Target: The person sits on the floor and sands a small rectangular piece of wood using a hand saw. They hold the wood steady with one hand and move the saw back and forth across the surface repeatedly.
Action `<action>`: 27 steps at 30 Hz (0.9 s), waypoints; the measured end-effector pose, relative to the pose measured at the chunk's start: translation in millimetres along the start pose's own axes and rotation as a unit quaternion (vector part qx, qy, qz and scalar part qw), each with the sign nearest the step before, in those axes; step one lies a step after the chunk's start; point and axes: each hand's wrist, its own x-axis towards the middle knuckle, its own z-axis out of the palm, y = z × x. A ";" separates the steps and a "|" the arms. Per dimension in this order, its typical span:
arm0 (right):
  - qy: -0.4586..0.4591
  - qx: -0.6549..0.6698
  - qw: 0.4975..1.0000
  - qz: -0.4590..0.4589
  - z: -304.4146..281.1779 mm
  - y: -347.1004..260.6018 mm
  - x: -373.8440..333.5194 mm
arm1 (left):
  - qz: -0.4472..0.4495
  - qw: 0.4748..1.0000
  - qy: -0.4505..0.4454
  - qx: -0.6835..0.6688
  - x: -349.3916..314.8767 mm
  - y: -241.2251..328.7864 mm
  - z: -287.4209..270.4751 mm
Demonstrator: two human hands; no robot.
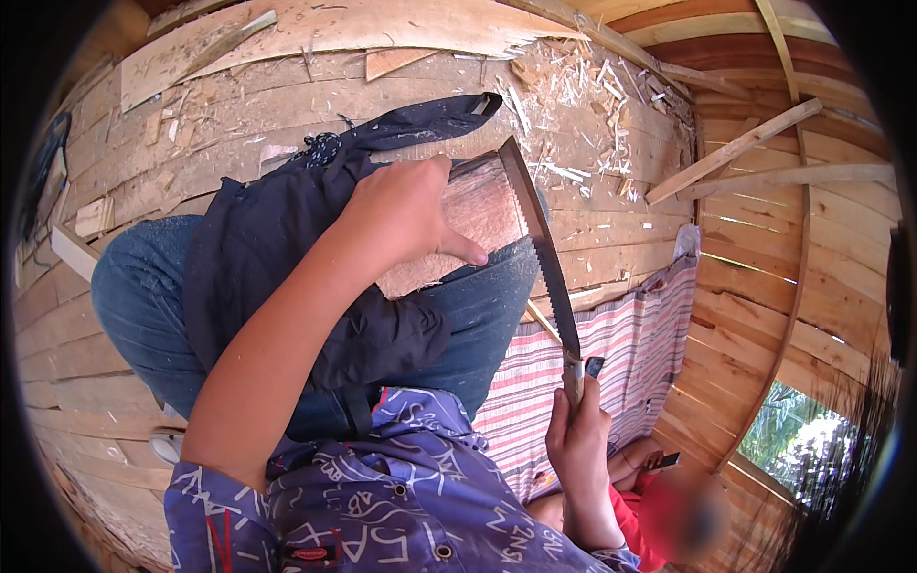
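My left hand (406, 212) clamps a block of wood (489, 205) against my lap, its thumb lying along the near face and the other fingers hidden over the far side. In my right hand (581, 428) is the handle of a curved pruning saw (545, 253), with the fingers wrapped round it. The saw's toothed edge faces left and lies at the right end of the block. Whether the teeth have cut into the wood I cannot tell. Beneath the block, a dark jacket (258, 258) is spread over my jeans.
Wood chips (611, 124) litter the plank floor ahead. A large flat board (382, 31) lies at the far side. To the right are a striped mat (611, 334), a plank wall with a leaning beam (735, 151), and a person in red (630, 506) sitting close behind my right arm.
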 end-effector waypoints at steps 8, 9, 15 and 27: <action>-0.031 -0.051 0.997 0.046 -28.6 -22.1 -12.2 | 0.019 0.998 0.038 0.037 -8.7 10.6 1.2; -0.033 -0.063 0.996 0.050 -31.8 -25.1 -13.2 | 0.024 0.997 0.060 0.051 -14.3 14.0 3.0; -0.053 -0.087 0.994 0.044 -48.1 -29.1 -9.3 | 0.039 0.994 0.083 0.061 -22.4 18.9 0.7; -0.039 -0.091 0.995 -0.032 -31.0 -44.9 48.4 | 0.127 0.974 0.158 0.099 -28.8 21.4 18.5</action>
